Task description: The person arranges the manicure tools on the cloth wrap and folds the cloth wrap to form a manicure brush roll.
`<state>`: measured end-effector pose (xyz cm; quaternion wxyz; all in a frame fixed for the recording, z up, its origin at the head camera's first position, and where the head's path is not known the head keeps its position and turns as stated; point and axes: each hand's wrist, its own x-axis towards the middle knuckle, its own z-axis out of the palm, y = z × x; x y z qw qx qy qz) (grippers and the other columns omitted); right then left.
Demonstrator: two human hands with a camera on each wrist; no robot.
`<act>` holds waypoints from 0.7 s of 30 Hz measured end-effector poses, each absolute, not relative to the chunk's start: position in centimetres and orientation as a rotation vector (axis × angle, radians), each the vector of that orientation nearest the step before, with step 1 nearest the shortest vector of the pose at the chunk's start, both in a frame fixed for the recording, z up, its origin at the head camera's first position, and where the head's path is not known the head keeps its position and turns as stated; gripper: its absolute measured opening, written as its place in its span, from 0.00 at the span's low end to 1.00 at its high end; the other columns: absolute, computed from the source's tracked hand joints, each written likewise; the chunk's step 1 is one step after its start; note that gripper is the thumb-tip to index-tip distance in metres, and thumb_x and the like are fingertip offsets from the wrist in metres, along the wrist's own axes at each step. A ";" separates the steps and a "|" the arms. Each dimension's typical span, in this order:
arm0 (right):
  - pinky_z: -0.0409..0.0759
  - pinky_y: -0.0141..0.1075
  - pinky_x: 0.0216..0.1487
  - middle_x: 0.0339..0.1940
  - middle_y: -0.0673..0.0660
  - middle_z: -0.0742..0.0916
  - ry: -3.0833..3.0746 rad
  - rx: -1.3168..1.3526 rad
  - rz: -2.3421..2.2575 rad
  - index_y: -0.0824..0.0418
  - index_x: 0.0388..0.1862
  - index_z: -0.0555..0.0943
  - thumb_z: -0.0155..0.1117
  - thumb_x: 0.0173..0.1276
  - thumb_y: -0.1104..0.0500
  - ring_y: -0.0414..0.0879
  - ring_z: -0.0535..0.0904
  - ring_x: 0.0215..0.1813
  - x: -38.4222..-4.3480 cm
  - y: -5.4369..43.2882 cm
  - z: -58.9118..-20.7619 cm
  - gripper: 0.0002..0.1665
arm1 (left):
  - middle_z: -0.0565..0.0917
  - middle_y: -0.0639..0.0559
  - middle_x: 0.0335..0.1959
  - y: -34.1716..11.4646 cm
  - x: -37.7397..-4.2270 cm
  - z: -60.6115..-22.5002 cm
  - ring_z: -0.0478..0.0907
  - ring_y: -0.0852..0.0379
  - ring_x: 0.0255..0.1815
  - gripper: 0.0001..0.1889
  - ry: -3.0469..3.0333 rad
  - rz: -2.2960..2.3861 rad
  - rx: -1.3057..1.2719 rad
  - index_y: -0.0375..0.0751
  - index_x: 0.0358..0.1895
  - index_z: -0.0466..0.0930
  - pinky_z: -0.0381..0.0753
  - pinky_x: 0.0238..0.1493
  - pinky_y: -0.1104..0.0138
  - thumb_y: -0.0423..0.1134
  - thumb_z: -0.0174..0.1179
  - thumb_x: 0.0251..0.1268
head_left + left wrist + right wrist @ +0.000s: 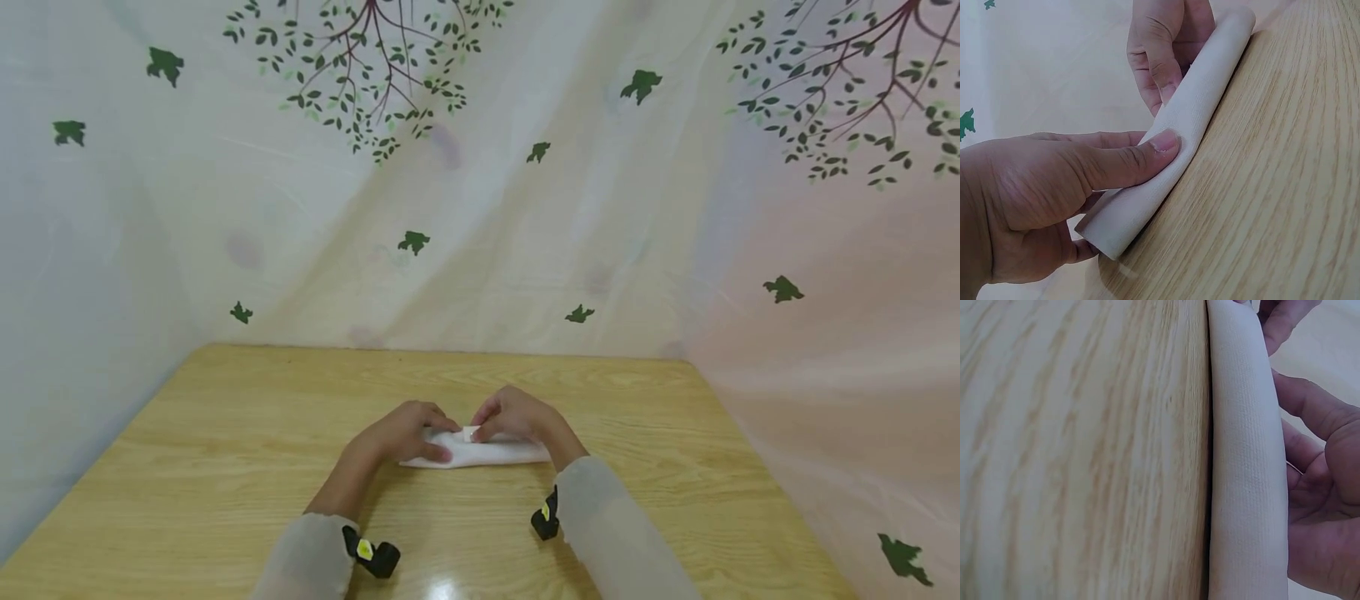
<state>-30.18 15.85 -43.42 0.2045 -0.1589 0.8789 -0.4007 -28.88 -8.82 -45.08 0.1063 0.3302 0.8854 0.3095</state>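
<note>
A white cloth point(495, 454), folded into a long narrow roll with a fine ribbed weave, lies across the wooden table. My left hand point(401, 432) grips its left part: the thumb point(1163, 142) presses on the near face and the fingers go behind. At the roll's back edge, near the middle, my right hand point(517, 414) pinches a small white tab point(469, 433) between thumb and forefinger. From the right wrist view, the roll point(1247, 450) hides the tips of the right hand's thumb point(1304, 400) and fingers.
The wooden table point(225, 467) extends around the cloth on all sides. A pale curtain point(480, 275) printed with leaves and branches hangs behind and beside it. Each sleeved wrist wears a small black camera point(382, 560).
</note>
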 end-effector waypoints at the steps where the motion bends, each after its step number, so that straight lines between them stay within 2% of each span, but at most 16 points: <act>1: 0.72 0.46 0.59 0.41 0.47 0.90 2.448 -0.443 -1.118 0.56 0.41 0.90 0.80 0.60 0.56 0.43 0.80 0.48 -30.2 15.9 -43.5 0.11 | 0.86 0.49 0.52 -8.9 -28.9 -45.1 0.80 0.48 0.56 0.19 2.614 0.913 0.980 0.45 0.55 0.88 0.76 0.61 0.50 0.40 0.75 0.60; 7: 0.72 0.40 0.54 0.40 0.47 0.90 2.435 -0.458 -1.109 0.56 0.41 0.90 0.79 0.61 0.56 0.43 0.79 0.46 -30.3 15.9 -43.5 0.10 | 0.86 0.49 0.53 -9.1 -29.0 -45.3 0.80 0.48 0.58 0.18 2.624 0.934 0.988 0.46 0.54 0.89 0.75 0.63 0.49 0.41 0.75 0.59; 21: 0.75 0.36 0.50 0.37 0.49 0.90 2.377 -0.589 -1.128 0.59 0.42 0.89 0.77 0.64 0.59 0.41 0.81 0.41 -30.9 16.3 -43.5 0.09 | 0.87 0.51 0.51 -9.0 -29.0 -45.4 0.81 0.51 0.55 0.18 2.647 0.935 0.997 0.46 0.53 0.89 0.76 0.61 0.51 0.42 0.75 0.59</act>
